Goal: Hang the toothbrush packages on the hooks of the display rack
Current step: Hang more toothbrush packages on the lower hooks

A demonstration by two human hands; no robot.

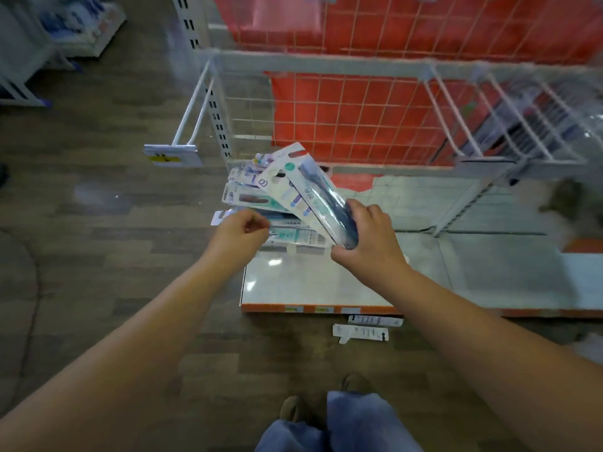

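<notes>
My right hand (pixel 365 238) grips the lower end of a toothbrush package (pixel 303 187), which tilts up and to the left above the shelf. Beneath it several more toothbrush packages (pixel 248 195) lie in a loose pile on the white base shelf (pixel 310 288). My left hand (pixel 243 231) hovers over the pile's left edge with curled fingers; whether it pinches a package is unclear. A long white hook (pixel 192 109) with a price tag (pixel 171 154) sticks out from the rack at left. More white hooks (pixel 489 115) jut out at right, some holding hanging packages (pixel 548 115).
The rack has a white wire grid over an orange back panel (pixel 359 119). Two flat white packages (pixel 362 332) lie on the wood-pattern floor in front of the shelf. My feet and jeans (pixel 336 425) show at the bottom. Another shelving unit (pixel 65 27) stands at far left.
</notes>
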